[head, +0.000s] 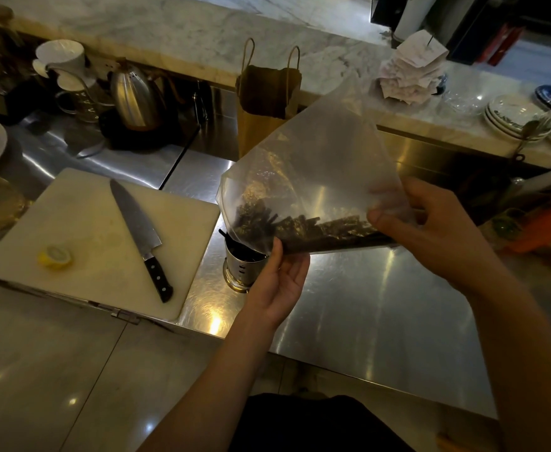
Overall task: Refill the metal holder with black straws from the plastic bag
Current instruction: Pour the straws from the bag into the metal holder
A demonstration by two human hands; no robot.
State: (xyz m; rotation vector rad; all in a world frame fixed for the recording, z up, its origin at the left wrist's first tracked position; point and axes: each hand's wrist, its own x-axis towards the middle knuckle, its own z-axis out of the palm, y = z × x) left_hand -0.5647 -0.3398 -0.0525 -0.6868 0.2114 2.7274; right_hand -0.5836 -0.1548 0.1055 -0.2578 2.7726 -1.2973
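Observation:
A clear plastic bag [316,164] hangs above the steel counter with a bundle of black straws [303,228] lying along its bottom. My right hand [431,230] grips the bag's right side over the straws. My left hand [280,282] holds the bag's lower left edge from below, thumb against the plastic. The metal holder [241,269] stands on the counter just under the bag's left corner, partly hidden by it and by my left hand. A few black straws show inside it.
A white cutting board [81,223] with a large knife [140,236] and a lemon half [55,256] lies left of the holder. A brown paper bag [261,112], a kettle [134,96] and cups stand behind. Stacked plates [515,119] sit at the right.

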